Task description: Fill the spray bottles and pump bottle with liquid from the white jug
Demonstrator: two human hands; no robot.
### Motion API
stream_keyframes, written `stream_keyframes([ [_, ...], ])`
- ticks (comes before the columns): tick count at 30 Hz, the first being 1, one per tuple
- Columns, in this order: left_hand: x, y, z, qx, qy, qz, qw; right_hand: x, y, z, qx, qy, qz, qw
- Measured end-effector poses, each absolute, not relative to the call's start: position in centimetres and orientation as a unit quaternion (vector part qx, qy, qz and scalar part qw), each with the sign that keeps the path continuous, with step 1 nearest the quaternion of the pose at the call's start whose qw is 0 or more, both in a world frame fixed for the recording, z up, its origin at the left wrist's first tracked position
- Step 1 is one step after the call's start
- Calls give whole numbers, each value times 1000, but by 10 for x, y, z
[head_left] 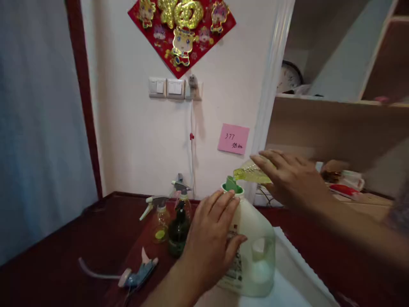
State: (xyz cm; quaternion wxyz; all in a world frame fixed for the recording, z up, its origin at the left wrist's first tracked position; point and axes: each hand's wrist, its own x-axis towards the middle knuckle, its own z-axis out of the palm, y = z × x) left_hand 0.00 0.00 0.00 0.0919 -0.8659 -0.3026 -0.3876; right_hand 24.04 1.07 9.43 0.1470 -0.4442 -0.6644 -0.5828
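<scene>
My right hand (287, 175) grips a clear bottle (249, 174) with yellow liquid in it. The bottle lies nearly sideways, its mouth pointing left at the green pouring spout (231, 183) in the neck of a large whitish jug (260, 273). Against the left side of that upright jug rests my left hand (212, 234), its fingers curved round the shoulder just below the neck and the thumb across the printed label. The palm side of each hand is hidden. Whether liquid is flowing is too small to tell.
Left of the jug stand spray bottles (161, 224) and a dark pump bottle (178, 232). A loose blue spray head (139, 275) with a tube lies on the dark red tabletop (64, 256). White paper (294, 273) is under the jug; shelves (332, 101) rise at right.
</scene>
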Motion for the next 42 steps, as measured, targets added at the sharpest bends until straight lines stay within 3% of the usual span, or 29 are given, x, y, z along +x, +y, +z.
stream_keyframes([
  [42,-3,2,-4,-868,-292,-388,102,237,9,99,-389,-671,-610,163],
])
